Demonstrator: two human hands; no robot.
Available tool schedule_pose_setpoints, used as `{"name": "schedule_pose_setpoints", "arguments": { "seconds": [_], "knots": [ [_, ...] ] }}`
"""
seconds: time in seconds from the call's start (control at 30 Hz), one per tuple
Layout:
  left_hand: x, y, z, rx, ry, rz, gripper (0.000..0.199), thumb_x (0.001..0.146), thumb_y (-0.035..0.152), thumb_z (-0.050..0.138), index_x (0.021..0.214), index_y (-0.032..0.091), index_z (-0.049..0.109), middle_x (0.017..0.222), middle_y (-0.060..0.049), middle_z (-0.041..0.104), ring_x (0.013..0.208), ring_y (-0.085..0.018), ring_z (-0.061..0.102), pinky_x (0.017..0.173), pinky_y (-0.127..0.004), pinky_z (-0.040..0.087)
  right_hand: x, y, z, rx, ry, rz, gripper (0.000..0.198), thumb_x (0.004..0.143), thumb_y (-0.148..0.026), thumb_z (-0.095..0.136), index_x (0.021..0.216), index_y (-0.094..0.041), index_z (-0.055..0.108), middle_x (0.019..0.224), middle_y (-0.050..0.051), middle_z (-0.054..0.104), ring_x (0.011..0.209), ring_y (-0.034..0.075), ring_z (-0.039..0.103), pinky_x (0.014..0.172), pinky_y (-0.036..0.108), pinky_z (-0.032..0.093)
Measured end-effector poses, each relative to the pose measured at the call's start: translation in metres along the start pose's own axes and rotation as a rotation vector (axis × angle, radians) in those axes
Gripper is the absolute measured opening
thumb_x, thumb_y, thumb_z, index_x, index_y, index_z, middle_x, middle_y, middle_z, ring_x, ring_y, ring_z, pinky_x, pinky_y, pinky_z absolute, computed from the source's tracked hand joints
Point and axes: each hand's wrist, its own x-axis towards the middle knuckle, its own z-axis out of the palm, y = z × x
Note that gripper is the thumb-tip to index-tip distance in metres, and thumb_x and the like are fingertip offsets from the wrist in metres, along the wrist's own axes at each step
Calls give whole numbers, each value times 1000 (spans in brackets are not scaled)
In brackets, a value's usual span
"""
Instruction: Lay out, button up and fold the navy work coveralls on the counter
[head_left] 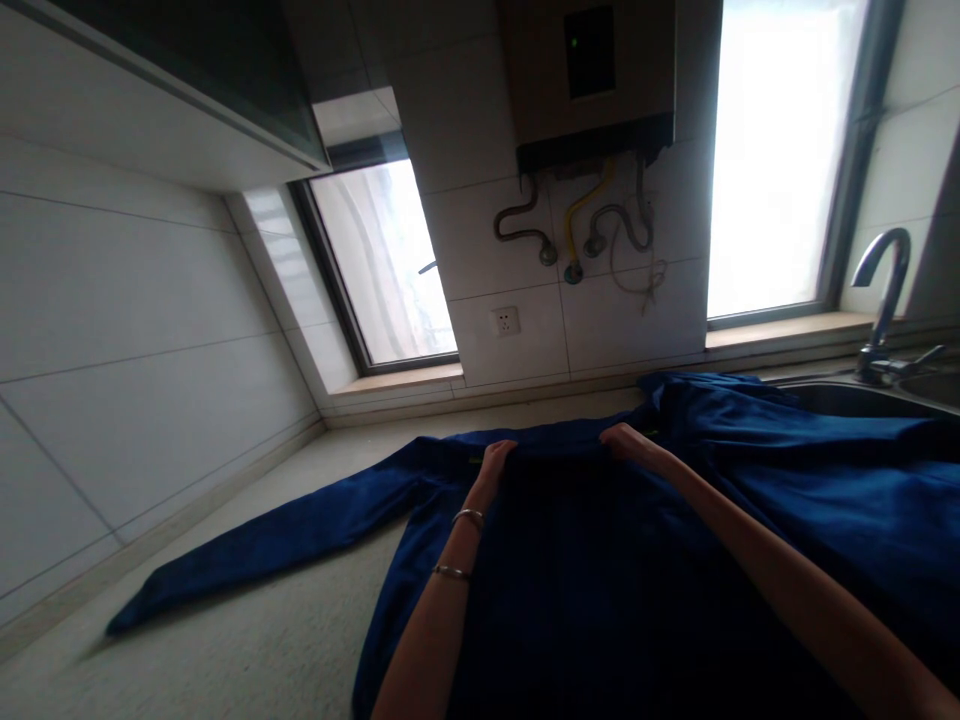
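A dark blue long-sleeved jacket (585,560) lies spread over the countertop. One sleeve (285,530) stretches out to the left, while the right part bunches up beside the sink. My left hand (496,460), below two bangles on the wrist and forearm, pinches the jacket along its upper edge. Farther right on that same edge, my right hand (628,442) has its fingers closed on the cloth. Between the two hands the fabric runs fairly straight. Deep shadow hides details on the jacket's middle.
The pale speckled countertop (300,640) meets tiled walls at the left and back. A sink (832,398) with a chrome faucet (889,300) stands at right. A water heater (592,80) with pipes hangs above, near a wall socket (505,320). An overhead cabinet (187,90) juts in upper left.
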Motion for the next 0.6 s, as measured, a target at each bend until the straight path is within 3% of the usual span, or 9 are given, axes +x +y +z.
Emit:
{"name": "schedule_pose_setpoints", "arguments": {
  "seconds": [0.1, 0.2, 0.33, 0.43, 0.6],
  "knots": [
    [-3, 2, -1, 46, -21, 21, 23, 72, 38, 63, 73, 15, 63, 57, 0, 50, 50, -11, 46, 48, -24, 36, 3, -3, 2, 55, 29, 67, 21, 69, -22, 57, 52, -18, 46, 47, -5, 47, 43, 7, 45, 48, 19, 41],
    [-2, 2, -6, 122, 12, 97, 33, 66, 41, 69, 84, 14, 66, 65, -1, 57, 55, -11, 51, 49, -21, 37, 2, -7, 0, 111, 73, 77, 15, 70, -21, 57, 57, -17, 50, 51, -3, 52, 45, 8, 49, 50, 19, 44],
    [-3, 6, -16, 363, 61, 173, 34, 61, 45, 73, 68, 13, 65, 56, 0, 58, 50, -11, 52, 45, -20, 36, -3, -12, -1, 168, 99, 46, 10, 72, -25, 62, 70, -16, 58, 63, 0, 62, 57, 11, 59, 58, 22, 51],
    [-8, 11, -20, 479, -4, 96, 33, 67, 44, 68, 58, 12, 63, 46, 0, 56, 43, -13, 54, 43, -22, 37, -4, -16, -2, 169, 90, 16, 17, 70, -30, 69, 77, -16, 63, 71, 3, 66, 64, 14, 62, 60, 26, 54],
    [-17, 23, -19, 226, -184, -101, 19, 72, 28, 66, 76, 10, 65, 61, -5, 67, 56, -21, 65, 53, -29, 50, -1, -20, -12, -81, 211, -52, 16, 65, -24, 74, 79, -16, 71, 68, 2, 67, 56, 11, 59, 46, 19, 50]
  ]
}}
